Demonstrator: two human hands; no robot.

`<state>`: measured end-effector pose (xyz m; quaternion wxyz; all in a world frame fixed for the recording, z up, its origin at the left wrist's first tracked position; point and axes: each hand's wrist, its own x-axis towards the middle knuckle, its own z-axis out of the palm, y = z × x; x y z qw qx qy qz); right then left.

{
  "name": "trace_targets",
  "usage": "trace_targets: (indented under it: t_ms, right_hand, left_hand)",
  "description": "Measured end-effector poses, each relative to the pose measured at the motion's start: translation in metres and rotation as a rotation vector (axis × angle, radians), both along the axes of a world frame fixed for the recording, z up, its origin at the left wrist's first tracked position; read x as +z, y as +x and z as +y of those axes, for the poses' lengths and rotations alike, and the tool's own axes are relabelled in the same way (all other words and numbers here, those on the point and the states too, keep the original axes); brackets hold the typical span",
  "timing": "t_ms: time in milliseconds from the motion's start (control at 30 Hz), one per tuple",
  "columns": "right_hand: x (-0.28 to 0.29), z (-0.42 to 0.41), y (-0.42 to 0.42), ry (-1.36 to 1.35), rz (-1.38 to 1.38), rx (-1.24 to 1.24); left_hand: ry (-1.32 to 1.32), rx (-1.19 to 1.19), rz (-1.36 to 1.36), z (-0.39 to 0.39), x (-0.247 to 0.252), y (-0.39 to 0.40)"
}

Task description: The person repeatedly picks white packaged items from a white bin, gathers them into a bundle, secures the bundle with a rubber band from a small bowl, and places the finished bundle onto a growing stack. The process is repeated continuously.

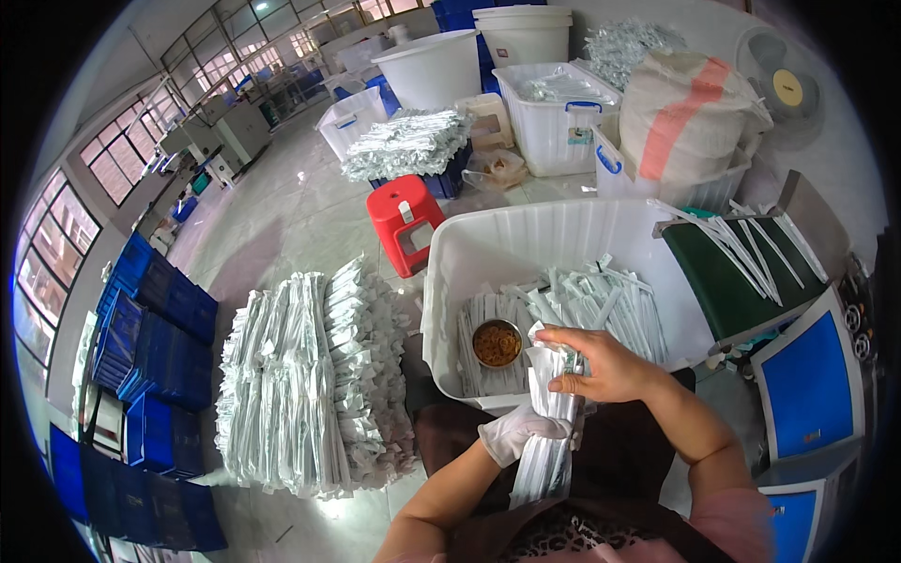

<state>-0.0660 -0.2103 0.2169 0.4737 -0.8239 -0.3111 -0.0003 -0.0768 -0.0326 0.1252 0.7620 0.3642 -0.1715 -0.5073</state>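
My left hand (524, 431), in a white glove, is wrapped around the middle of a bundle of long, thin items in white-and-clear packets (547, 461). The bundle stands tilted over my lap. Bare, my right hand (598, 362) grips the bundle's upper end between thumb and fingers. Just beyond it is a large white plastic tub (450, 260). Loose packets (595, 299) of the same kind lie inside. Among them rests a round metal bowl (497, 343) of yellow-brown loops that look like rubber bands.
Left of the tub, packet bundles (288, 387) form a tall stack. A red plastic stool (402, 218) stands behind. At right, a green conveyor belt (732, 274) carrying packets overhangs the tub. Blue crates (165, 352) line the left side. A woven sack (686, 119) and fan (781, 88) are farther back.
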Motion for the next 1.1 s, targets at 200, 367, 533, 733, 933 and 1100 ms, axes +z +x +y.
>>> trace_targets:
  t_ms: [200,367,533,733,933,1100]
  right_hand:
    - [0.011,0.0,0.002,-0.116,0.03,0.037]
    - [0.015,-0.007,0.019,-0.098,0.24,0.39]
    - [-0.037,0.005,0.01,1.079,0.594,0.128]
    - [-0.121,0.068,-0.037,0.994,0.926,0.087]
    - [-0.1,0.094,0.001,0.779,0.799,-0.111]
    - [-0.109,0.106,0.023,0.516,0.634,-0.018]
  left_hand:
    - [0.047,-0.089,-0.078,-0.01,0.004,0.003]
    - [0.02,-0.175,-0.2,-0.014,-0.004,-0.001]
    - [0.007,-0.089,0.163,-0.016,0.021,-0.002]
    - [0.149,0.107,0.123,0.044,-0.028,-0.045]
    - [0.516,0.496,-0.215,0.049,-0.002,-0.035]
    - [1.055,1.024,-0.392,0.136,0.029,0.071]
